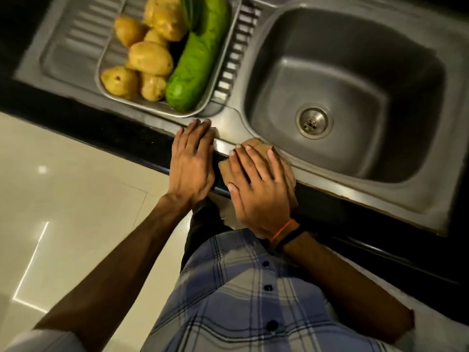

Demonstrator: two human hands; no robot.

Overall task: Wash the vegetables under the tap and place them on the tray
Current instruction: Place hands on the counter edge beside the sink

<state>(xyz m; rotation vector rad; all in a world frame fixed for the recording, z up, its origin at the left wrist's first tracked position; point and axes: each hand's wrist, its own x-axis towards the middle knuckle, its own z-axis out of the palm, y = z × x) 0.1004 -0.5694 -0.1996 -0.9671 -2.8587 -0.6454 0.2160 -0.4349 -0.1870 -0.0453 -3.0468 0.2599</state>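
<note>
A steel tray rests on the sink's ribbed draining board and holds several yellow potatoes and a long green gourd. My left hand lies flat on the counter's front edge, fingers together, holding nothing. My right hand lies flat on top of a brown cloth at the sink's front rim, pressing it down. The sink basin to the right is empty, with its drain showing. No tap is in view.
A black countertop borders the steel sink unit. Pale glossy floor tiles lie below at the left. My checked shirt fills the bottom of the view.
</note>
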